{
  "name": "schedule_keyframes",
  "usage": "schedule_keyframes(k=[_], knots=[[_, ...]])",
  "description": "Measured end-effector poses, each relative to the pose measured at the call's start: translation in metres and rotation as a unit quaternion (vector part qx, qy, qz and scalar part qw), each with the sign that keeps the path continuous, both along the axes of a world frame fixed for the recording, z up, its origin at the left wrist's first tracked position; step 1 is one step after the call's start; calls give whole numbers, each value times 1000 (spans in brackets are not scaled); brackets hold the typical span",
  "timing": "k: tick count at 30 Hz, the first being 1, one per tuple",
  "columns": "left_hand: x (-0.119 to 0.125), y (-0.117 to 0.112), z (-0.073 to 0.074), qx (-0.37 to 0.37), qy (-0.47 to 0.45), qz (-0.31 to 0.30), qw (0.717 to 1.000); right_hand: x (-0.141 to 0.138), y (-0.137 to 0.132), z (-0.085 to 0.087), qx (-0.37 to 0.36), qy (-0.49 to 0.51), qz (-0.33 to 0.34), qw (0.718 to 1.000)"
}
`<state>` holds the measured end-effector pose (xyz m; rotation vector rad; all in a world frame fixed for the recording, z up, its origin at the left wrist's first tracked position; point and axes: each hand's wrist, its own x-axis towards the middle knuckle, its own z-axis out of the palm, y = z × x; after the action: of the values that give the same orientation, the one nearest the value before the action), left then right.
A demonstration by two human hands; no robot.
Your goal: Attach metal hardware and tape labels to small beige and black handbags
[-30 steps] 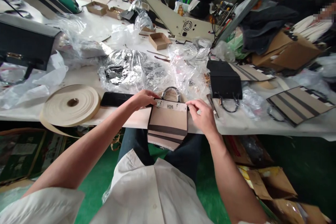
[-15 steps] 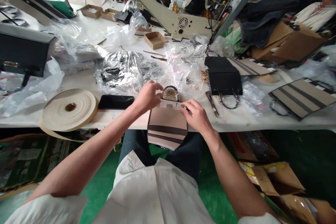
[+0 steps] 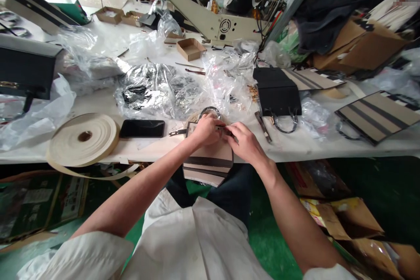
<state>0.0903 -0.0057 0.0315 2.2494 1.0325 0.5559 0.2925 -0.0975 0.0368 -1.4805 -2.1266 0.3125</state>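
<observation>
Striped beige handbag (image 3: 207,165) is sitting at the front edge of the white surface (image 3: 287,151), its lower part hanging over the person's lap; curved handle (image 3: 211,110) is pointing away. Left hand (image 3: 209,130) is covering much of the bag's upper panel; right hand (image 3: 244,142) is bending its fingers in at the upper right corner. Hands are coming together, fingertips nearly meeting; cannot tell whether they're gripping anything. Buckled strap (image 3: 177,132) is sticking out left. Phone (image 3: 142,128) and tape roll (image 3: 98,140) are lying further left; black handbag (image 3: 278,89) is resting right.
</observation>
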Motion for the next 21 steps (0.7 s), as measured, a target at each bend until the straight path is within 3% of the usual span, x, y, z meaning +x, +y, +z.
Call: schedule_keyframes(k=[10, 21], knots=[[11, 12, 23, -136, 36, 26, 990, -1, 3, 11, -24, -60, 11, 998], [15, 13, 10, -143, 23, 30, 989, -2, 4, 9, -35, -29, 5, 999]])
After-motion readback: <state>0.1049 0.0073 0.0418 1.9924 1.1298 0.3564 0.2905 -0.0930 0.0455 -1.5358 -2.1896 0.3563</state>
